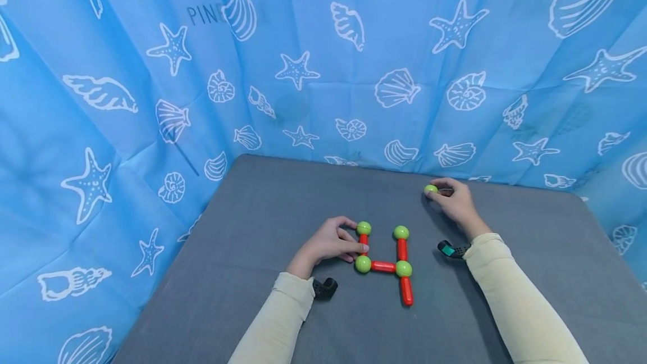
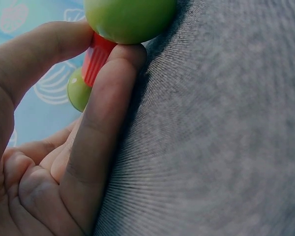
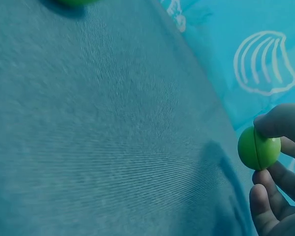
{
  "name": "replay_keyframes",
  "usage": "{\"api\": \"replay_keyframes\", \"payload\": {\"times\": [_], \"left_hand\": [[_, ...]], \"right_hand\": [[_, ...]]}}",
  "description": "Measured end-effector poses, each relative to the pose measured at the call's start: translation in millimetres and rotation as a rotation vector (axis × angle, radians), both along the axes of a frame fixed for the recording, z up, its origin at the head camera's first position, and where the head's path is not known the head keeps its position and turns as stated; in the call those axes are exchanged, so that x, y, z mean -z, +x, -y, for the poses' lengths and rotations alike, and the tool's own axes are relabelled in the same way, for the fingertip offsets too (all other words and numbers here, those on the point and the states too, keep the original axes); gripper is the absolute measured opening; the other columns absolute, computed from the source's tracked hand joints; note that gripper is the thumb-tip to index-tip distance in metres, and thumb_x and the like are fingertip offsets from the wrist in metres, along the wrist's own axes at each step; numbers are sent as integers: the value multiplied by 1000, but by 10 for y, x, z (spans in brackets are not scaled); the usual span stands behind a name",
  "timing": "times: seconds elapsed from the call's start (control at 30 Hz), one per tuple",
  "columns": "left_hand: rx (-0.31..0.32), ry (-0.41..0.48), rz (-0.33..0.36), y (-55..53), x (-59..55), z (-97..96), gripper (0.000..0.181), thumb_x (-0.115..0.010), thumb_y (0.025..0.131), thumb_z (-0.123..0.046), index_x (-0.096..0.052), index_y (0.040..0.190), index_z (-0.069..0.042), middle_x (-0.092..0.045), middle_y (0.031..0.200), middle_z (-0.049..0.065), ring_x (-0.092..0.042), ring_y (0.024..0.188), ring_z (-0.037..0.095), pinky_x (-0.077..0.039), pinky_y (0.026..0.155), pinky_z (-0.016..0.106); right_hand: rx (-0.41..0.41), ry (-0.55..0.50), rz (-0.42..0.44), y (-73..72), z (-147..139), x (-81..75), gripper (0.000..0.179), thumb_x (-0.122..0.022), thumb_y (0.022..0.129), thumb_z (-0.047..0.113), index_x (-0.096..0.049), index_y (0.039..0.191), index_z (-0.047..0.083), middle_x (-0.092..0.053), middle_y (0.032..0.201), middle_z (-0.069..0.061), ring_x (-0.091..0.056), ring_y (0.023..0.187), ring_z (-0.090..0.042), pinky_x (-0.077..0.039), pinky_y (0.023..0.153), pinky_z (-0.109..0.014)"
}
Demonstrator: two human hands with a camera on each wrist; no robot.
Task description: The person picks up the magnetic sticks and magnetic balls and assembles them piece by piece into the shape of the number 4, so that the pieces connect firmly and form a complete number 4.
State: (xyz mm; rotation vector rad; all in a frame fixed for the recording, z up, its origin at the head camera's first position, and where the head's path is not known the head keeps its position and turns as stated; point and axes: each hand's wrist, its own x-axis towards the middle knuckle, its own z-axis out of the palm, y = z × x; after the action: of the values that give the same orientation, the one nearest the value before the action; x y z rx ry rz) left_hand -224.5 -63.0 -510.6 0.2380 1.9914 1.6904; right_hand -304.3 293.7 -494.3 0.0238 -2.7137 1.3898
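Note:
On the grey table lies a figure of red rods and green balls, shaped like a 4. My left hand (image 1: 331, 240) is at its left side and pinches the upright red rod (image 2: 95, 64) just beside the lower-left green ball (image 1: 363, 264). Another green ball (image 1: 364, 228) caps that rod's far end. A horizontal red rod (image 1: 383, 267) leads to the right-hand ball (image 1: 404, 268), with one rod (image 1: 402, 250) above it and one rod (image 1: 406, 291) below. Farther back on the right, my right hand (image 1: 455, 201) holds a loose green ball (image 3: 259, 148) between thumb and fingers, above the table.
The grey cloth-covered table (image 1: 242, 274) ends at a blue curtain (image 1: 323, 111) printed with white shells and starfish. Black wrist straps (image 1: 325, 289) sit on both forearms. At the right upper rod's far end is a green ball (image 1: 401, 232).

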Motion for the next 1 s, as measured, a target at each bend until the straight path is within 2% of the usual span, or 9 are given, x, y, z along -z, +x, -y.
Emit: {"api": "replay_keyframes", "payload": {"times": [0.17,0.23,0.3,0.47,0.73,1.0], "left_hand": [[-3,3,-8,25,5,-3,61,-91,86,-21,-59,138,-12,-80,95,9,-76,73,19,-67,69,35],[-4,3,-7,27,11,-4,60,-91,87,-22,-60,137,-13,-80,95,9,-76,73,19,-67,68,35],[-6,3,-5,23,20,-5,60,-91,87,-22,-60,137,-13,-80,95,10,-76,73,20,-67,68,36],[-10,-1,-6,15,39,-8,60,-91,86,-23,-60,137,-13,-80,94,10,-76,73,20,-67,68,36],[-12,-6,-12,16,33,-11,62,-91,87,-23,-59,138,-12,-80,95,10,-77,74,20,-68,69,37],[-3,-1,-10,31,21,-29,62,-91,86,-24,-59,138,-12,-80,96,9,-77,74,20,-68,70,37]], "right_hand": [[-24,4,-37,168,-19,-31,46,-69,105,32,-64,138,0,-64,137,-25,-60,105,-9,-49,76,-11],[-34,6,-49,255,-10,-57,46,-69,105,33,-65,138,1,-66,135,-24,-59,102,-4,-50,77,-11],[-46,15,-59,348,3,-78,46,-70,105,35,-66,137,2,-67,134,-23,-60,102,-3,-49,78,-9],[-90,40,-65,608,52,-105,43,-71,104,33,-68,134,3,-68,133,-22,-65,106,-11,-52,80,-10],[-138,20,-64,1048,105,-125,36,-74,102,28,-70,131,7,-70,132,-18,-65,102,3,-58,78,-17],[-158,29,-87,1380,172,-71,30,-78,99,23,-72,125,8,-72,123,-12,-67,99,-3,-60,77,-19]]}}
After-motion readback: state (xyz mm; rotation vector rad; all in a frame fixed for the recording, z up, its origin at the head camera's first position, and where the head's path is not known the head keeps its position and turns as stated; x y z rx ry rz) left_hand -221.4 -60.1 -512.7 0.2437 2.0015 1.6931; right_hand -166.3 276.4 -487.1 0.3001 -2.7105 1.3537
